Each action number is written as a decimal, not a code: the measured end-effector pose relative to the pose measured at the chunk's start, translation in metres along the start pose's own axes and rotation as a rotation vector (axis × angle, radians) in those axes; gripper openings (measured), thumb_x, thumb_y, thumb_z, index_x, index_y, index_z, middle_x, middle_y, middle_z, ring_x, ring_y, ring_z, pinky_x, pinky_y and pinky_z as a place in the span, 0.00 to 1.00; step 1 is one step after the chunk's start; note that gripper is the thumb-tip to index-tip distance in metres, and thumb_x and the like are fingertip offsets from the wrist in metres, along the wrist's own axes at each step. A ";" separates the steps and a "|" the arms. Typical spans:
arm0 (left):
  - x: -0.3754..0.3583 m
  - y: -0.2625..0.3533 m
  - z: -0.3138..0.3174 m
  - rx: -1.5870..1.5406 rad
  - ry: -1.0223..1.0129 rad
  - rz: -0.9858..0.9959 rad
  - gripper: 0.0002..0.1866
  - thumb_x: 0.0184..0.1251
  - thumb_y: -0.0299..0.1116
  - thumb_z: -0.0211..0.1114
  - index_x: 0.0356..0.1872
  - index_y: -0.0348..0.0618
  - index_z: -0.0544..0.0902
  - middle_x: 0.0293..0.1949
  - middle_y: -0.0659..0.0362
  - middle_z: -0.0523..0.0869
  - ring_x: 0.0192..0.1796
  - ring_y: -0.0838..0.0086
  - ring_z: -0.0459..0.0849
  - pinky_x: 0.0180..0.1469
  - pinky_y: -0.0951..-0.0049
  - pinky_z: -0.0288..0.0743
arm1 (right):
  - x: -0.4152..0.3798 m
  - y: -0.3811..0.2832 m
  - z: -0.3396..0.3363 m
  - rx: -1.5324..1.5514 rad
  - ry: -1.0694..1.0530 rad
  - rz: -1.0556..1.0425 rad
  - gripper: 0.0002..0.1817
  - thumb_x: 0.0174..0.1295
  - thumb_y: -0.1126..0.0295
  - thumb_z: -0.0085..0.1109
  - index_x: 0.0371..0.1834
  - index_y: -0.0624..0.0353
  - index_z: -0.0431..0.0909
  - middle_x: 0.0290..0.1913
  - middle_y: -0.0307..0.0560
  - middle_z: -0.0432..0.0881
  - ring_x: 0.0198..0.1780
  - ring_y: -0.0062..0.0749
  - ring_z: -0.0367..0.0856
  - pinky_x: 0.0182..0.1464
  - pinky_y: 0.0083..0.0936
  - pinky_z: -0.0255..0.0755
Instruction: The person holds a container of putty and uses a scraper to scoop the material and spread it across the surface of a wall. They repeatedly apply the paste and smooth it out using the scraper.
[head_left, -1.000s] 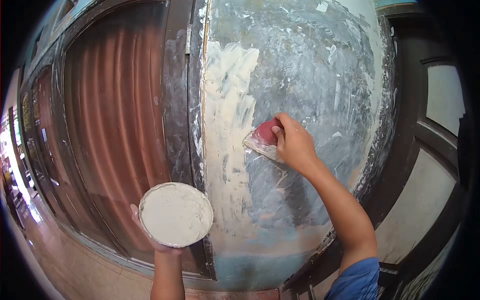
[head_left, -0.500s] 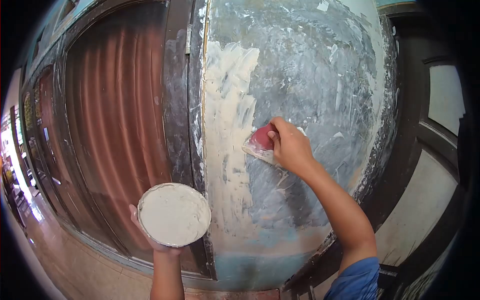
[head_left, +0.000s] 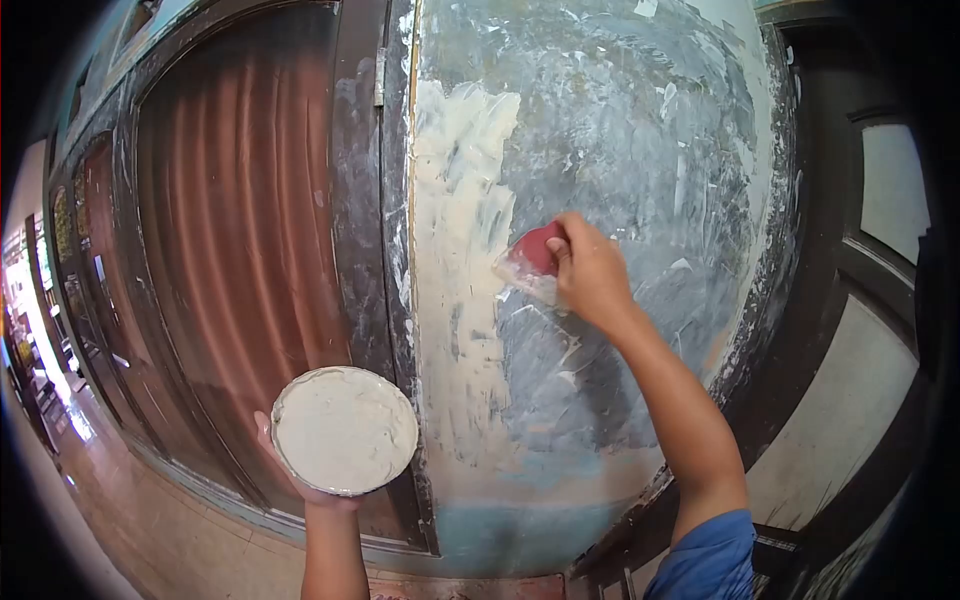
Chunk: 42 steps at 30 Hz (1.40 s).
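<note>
My right hand (head_left: 592, 268) grips a red putty knife (head_left: 538, 248), its wide blade smeared with pale putty. The blade is at the wall (head_left: 640, 160), by the right border of a cream strip of putty (head_left: 455, 230); whether its edge touches cannot be made out. Low on the left, my left hand (head_left: 318, 490) supports a round tub of off-white putty (head_left: 345, 430) from beneath, with the putty surface facing me. The tub hides most of the fingers. Beyond the strip, the wall is patchy grey-blue with white smears.
Left of the wall stands a dark wooden frame (head_left: 365, 220) with a hinge and a glass pane before a reddish-brown curtain (head_left: 240, 220). On the right is a dark panelled door (head_left: 850, 330). Tiled floor (head_left: 190, 520) shows at lower left.
My right hand and the putty knife have risen slightly along the strip's border. The tub in my left hand has stayed nearly in place.
</note>
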<state>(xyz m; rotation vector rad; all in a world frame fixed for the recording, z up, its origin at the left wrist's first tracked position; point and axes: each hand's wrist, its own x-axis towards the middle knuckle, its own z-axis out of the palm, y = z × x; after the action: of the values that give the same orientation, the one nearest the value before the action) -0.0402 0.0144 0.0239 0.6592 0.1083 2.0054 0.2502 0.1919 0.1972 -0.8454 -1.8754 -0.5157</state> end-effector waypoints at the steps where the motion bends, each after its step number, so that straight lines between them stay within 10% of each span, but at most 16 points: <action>1: -0.001 0.001 0.000 0.002 0.014 0.009 0.47 0.73 0.78 0.39 0.69 0.46 0.79 0.68 0.51 0.81 0.66 0.50 0.82 0.64 0.43 0.80 | 0.001 0.005 -0.001 0.035 0.013 0.034 0.09 0.75 0.68 0.58 0.55 0.54 0.76 0.46 0.53 0.86 0.52 0.54 0.83 0.53 0.52 0.69; 21: -0.010 0.009 0.007 0.003 0.032 0.027 0.47 0.73 0.78 0.38 0.67 0.46 0.80 0.67 0.51 0.82 0.65 0.51 0.82 0.64 0.44 0.80 | -0.016 0.007 0.006 -0.089 -0.025 -0.057 0.10 0.74 0.68 0.58 0.55 0.53 0.77 0.47 0.47 0.87 0.52 0.49 0.84 0.53 0.52 0.65; 23: -0.004 0.006 -0.008 0.020 0.059 0.064 0.49 0.66 0.83 0.44 0.72 0.52 0.75 0.72 0.49 0.75 0.67 0.37 0.77 0.61 0.21 0.74 | -0.004 0.011 -0.004 -0.077 0.001 -0.013 0.10 0.75 0.68 0.57 0.55 0.54 0.77 0.47 0.48 0.87 0.51 0.50 0.84 0.54 0.51 0.64; 33: -0.017 0.006 0.004 -0.012 0.045 0.019 0.47 0.68 0.81 0.44 0.71 0.52 0.76 0.71 0.52 0.77 0.68 0.44 0.77 0.64 0.28 0.75 | -0.025 0.007 0.013 -0.072 0.035 -0.230 0.08 0.73 0.69 0.59 0.51 0.54 0.77 0.42 0.45 0.86 0.46 0.47 0.83 0.52 0.48 0.61; 37: -0.024 0.007 0.016 -0.022 0.071 0.026 0.46 0.69 0.80 0.44 0.70 0.52 0.77 0.70 0.53 0.78 0.68 0.46 0.78 0.64 0.32 0.77 | 0.005 0.012 0.000 -0.079 0.100 0.032 0.10 0.72 0.69 0.59 0.54 0.55 0.77 0.43 0.50 0.87 0.48 0.51 0.84 0.55 0.52 0.61; 42: -0.033 0.006 0.013 0.019 0.047 0.042 0.47 0.68 0.80 0.45 0.70 0.51 0.77 0.70 0.51 0.77 0.67 0.44 0.78 0.64 0.30 0.76 | 0.014 0.024 -0.021 0.274 0.143 0.107 0.13 0.77 0.69 0.56 0.57 0.65 0.74 0.40 0.61 0.87 0.43 0.55 0.88 0.45 0.43 0.78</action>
<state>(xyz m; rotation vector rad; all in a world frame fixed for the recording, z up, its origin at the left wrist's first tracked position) -0.0263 -0.0185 0.0237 0.6316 0.1423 2.0632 0.2767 0.1980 0.2186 -0.7024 -1.7116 -0.2389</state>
